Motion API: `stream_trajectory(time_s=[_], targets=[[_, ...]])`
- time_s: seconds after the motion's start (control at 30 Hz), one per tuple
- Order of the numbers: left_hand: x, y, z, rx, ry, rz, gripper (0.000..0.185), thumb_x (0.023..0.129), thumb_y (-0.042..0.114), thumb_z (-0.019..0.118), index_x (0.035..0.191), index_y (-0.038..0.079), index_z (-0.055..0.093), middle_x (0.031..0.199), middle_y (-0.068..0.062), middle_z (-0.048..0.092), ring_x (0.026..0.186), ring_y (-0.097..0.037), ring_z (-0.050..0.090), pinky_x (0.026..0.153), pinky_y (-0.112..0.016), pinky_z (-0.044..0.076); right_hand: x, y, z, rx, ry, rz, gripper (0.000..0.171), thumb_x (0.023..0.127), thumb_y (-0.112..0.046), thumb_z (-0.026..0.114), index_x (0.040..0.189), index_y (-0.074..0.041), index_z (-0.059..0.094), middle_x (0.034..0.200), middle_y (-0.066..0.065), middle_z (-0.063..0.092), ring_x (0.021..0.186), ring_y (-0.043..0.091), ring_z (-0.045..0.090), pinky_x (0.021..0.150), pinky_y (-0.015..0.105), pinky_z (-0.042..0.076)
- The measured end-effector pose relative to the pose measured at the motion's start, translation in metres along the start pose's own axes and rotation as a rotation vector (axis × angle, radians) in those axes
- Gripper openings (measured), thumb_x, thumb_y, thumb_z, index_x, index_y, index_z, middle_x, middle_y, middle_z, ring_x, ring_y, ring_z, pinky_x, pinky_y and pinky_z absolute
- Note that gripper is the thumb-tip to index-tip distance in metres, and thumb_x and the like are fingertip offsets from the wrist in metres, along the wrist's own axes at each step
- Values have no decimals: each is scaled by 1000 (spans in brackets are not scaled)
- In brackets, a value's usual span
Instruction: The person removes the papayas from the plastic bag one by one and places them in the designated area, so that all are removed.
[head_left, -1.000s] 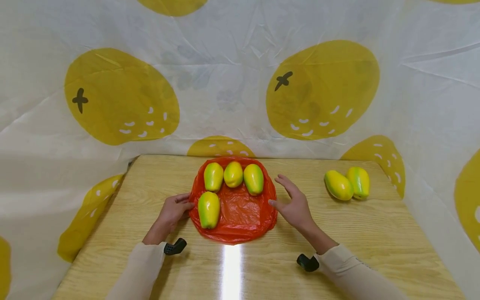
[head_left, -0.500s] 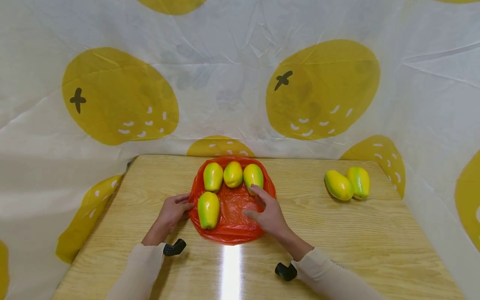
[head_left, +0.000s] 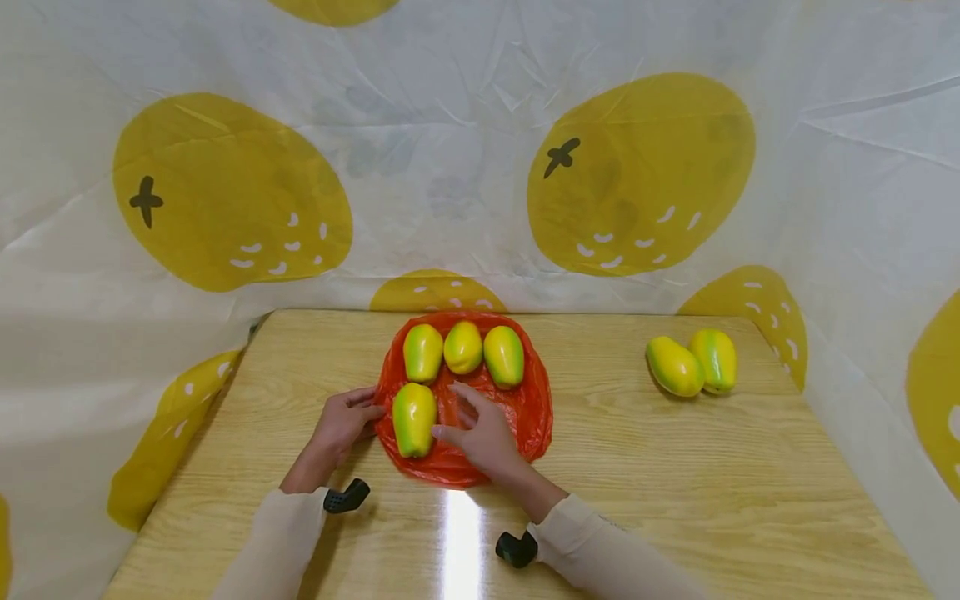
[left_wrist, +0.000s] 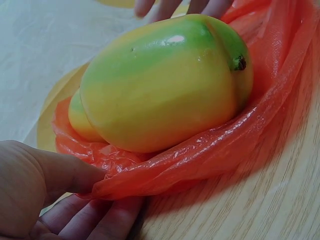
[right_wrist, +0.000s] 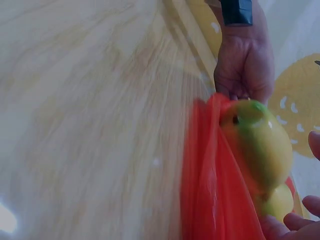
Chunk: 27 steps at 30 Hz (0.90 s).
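Note:
A red plastic bag (head_left: 517,408) lies flat on the wooden table (head_left: 675,475) with several yellow-green mangoes on it: three in a back row (head_left: 463,347) and one at the front left (head_left: 414,418). My left hand (head_left: 351,414) pinches the bag's left edge; in the left wrist view the thumb (left_wrist: 65,172) lies on top of the bag (left_wrist: 240,135) and the fingers lie under it, beside the front mango (left_wrist: 165,85). My right hand (head_left: 471,419) hovers open over the bag's middle, fingers spread, just right of the front mango (right_wrist: 260,145).
Two more mangoes (head_left: 675,367) (head_left: 715,360) lie side by side at the table's far right. A white cloth with big yellow fruit prints (head_left: 637,175) walls in the table at the back and both sides.
My right hand has swept left, from the table right of the bag to over the bag beside the front mango. The left hand has kept its hold on the bag's edge.

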<state>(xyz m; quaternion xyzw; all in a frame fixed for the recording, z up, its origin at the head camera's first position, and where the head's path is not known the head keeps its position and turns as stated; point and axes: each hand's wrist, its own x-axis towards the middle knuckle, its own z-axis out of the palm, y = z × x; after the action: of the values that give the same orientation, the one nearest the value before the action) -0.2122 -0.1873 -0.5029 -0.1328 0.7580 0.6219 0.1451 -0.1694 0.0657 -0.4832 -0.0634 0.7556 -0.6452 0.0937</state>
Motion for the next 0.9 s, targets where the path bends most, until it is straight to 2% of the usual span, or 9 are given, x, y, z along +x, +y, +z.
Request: stream_trajectory(time_s=[0.17,0.3,0.5,0.6,0.77,0.9], targets=[[-2,0,1,-13,-9,7,52,102,6,64,152,-1,50,147,-27,60,98,-11,74,84,-28,65,3,0,18,-12,30,58,70,91,-17,81,153,-9,50,163,13,45,150,39,44,121,53,41],[-3,1,2,-21,-16,22,52,101,6,64,151,-2,51,147,-27,60,97,-10,74,82,-28,65,8,2,32,-7,71,72,72,90,-20,82,153,-10,49,162,11,47,152,36,42,123,52,39],[-3,0,2,-26,-9,20,51,102,7,64,151,-1,51,147,-26,60,98,-10,74,82,-28,65,12,3,49,-50,105,26,77,87,-24,86,152,-7,49,155,12,54,143,31,53,120,51,44],[-3,0,3,-21,-7,18,51,102,7,64,151,-1,52,147,-26,60,99,-11,74,83,-29,65,13,1,54,-81,130,30,80,85,-25,87,153,-9,49,153,10,56,136,30,56,118,53,46],[-3,0,4,-18,-8,16,51,102,7,65,151,1,53,146,-25,61,100,-11,74,84,-28,65,15,1,59,-98,176,82,80,83,-20,89,153,-15,51,152,8,58,135,30,57,117,54,46],[-3,0,3,-15,-8,16,51,102,7,64,151,0,52,146,-25,61,99,-11,74,83,-27,65,17,1,59,-44,186,107,77,81,-11,88,151,-16,54,149,9,60,135,30,58,117,53,46]])
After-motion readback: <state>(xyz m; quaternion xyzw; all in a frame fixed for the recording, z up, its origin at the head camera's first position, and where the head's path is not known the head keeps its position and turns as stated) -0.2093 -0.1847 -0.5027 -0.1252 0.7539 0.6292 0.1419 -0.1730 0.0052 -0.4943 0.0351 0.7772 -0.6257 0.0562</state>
